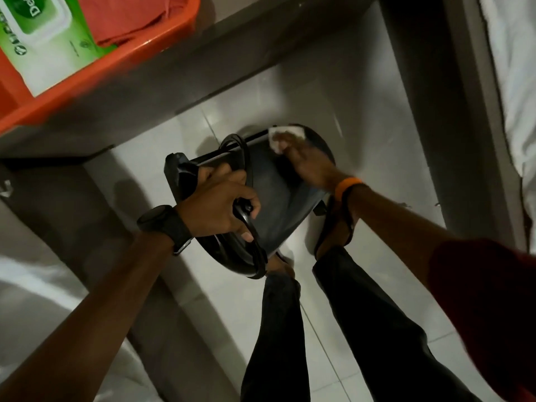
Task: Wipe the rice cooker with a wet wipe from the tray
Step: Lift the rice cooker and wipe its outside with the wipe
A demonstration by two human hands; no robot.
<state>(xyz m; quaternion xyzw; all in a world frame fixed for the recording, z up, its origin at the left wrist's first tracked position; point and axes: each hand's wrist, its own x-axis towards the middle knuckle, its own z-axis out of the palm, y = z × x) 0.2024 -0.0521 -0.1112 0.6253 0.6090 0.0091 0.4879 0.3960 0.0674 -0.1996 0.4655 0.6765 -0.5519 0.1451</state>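
Note:
A dark grey rice cooker (269, 195) hangs tilted above the white tiled floor, in the middle of the head view. My left hand (217, 204) grips it on its near left side, fingers closed around its black handle and cord. My right hand (307, 163) presses a white wet wipe (285, 134) against the cooker's far upper edge; most of the wipe is hidden under my fingers. At the top left an orange tray (139, 50) holds a green and white pack of wet wipes (49, 44).
The tray rests on a grey table (179, 82), and a red cloth (127, 18) lies in it. My legs in dark trousers (290, 329) and sandalled feet stand on the tiled floor (333, 97). White bedding (513, 82) lies at the right, more at the lower left.

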